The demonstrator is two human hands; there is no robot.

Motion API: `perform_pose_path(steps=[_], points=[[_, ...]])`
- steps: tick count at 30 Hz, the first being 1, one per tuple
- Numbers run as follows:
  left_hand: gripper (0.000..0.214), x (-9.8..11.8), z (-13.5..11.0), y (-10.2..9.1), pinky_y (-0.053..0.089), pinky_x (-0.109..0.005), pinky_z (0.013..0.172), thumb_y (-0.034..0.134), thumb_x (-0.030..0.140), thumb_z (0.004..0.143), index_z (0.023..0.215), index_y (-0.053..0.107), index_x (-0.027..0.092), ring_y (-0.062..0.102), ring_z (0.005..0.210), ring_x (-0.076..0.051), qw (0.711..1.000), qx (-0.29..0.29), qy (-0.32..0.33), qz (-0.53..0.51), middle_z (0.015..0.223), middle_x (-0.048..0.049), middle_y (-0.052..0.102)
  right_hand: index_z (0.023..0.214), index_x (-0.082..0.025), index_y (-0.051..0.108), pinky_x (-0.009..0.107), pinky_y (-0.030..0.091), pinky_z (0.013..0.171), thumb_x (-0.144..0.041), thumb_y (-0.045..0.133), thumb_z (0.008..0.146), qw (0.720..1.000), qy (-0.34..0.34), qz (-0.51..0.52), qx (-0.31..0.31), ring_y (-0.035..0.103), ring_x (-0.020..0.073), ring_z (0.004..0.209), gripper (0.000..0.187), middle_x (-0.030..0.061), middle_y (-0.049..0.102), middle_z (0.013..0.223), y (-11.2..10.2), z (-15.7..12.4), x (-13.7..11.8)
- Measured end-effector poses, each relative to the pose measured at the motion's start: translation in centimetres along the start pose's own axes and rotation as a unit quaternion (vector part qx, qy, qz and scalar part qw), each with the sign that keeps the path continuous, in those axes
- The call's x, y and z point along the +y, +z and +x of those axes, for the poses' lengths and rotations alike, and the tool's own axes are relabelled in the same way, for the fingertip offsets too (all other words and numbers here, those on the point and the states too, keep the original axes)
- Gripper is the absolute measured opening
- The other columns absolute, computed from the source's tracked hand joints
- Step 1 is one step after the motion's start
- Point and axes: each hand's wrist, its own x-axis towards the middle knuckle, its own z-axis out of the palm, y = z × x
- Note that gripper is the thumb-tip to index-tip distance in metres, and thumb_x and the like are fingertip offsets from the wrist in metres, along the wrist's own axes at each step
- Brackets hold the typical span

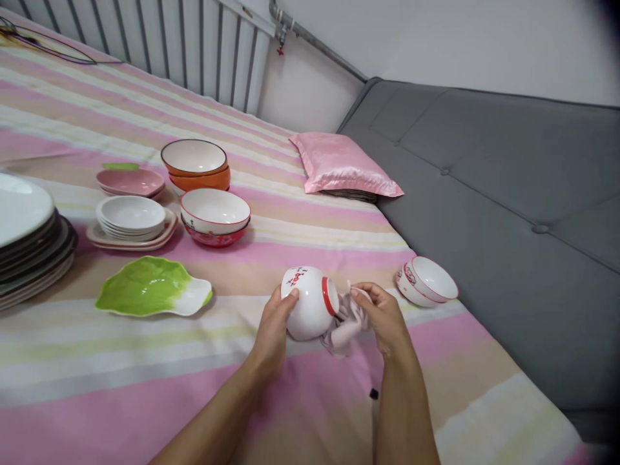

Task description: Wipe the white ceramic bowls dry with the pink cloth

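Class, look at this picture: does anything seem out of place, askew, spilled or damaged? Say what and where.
Two nested small bowls lie tipped near the edge of the bed, unlike the upright stacks farther left. The left hand holds a white bowl sideways; the right hand holds a cloth. No breakage or spill shows.

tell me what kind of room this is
Likely a bedroom at home: a striped sheet covers a wide bed-like surface, a pink pillow lies on it, and a radiator stands behind. The left hand holds a white bowl, the right hand a cloth.
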Motion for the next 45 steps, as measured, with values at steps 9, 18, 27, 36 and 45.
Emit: perform_pose_path(steps=[9,18,27,36,45], points=[[0.031,-0.3,-0.9,0.0,0.042,-0.024,0.070,0.053,0.046,0.086,0.098,0.062,0.019,0.053,0.078,-0.015,0.987,-0.110,0.004,0.117,0.087,-0.0021,0.062,0.084,-0.016,0.068,0.028,0.048,0.063,-0.040,0.079,0.058,0.997,0.008,0.014,0.081,0.063,0.0183,0.070,0.037,0.0055,0.071,0.081,0.6,0.9,1.2],[0.036,0.1,-1.5,0.3,0.031,-0.023,0.058,0.045,0.046,0.090,0.068,0.044,0.018,0.038,0.063,-0.011,0.944,-0.185,0.050,0.268,0.067,0.0024,0.042,0.080,-0.018,0.070,0.025,0.049,0.065,-0.034,0.078,0.066,0.997,-0.066,0.049,0.017,0.062,0.0142,0.069,0.022,0.0015,0.070,0.077,1.3,-0.6,-0.8],[0.033,-0.6,-1.0,0.1,0.036,-0.024,0.060,0.052,0.048,0.086,0.074,0.057,0.017,0.043,0.064,-0.014,0.980,-0.103,0.034,0.168,0.069,0.0003,0.050,0.089,-0.025,0.075,0.040,0.050,0.093,-0.028,0.066,0.081,0.964,-0.226,-0.121,-0.065,0.066,0.0230,0.098,0.013,0.0046,0.073,0.100,2.4,-2.9,-3.6],[0.034,-1.0,-0.2,-0.2,0.034,-0.022,0.056,0.058,0.047,0.082,0.069,0.058,0.016,0.043,0.059,-0.011,0.992,-0.035,0.035,0.113,0.062,0.0022,0.051,0.113,-0.032,0.068,0.043,0.037,0.108,-0.028,0.053,0.092,0.913,-0.319,-0.177,-0.183,0.052,0.0211,0.123,0.026,0.0009,0.065,0.122,3.0,-3.1,-4.1],[0.032,-0.3,-0.2,0.2,0.044,-0.025,0.065,0.059,0.047,0.082,0.092,0.067,0.018,0.058,0.069,-0.016,0.999,0.004,0.009,0.045,0.077,-0.0014,0.068,0.131,-0.030,0.054,0.040,0.027,0.114,-0.055,0.029,0.095,0.968,-0.154,-0.064,-0.186,0.036,0.0208,0.136,0.050,-0.0008,0.046,0.144,3.2,-1.8,-1.8]])
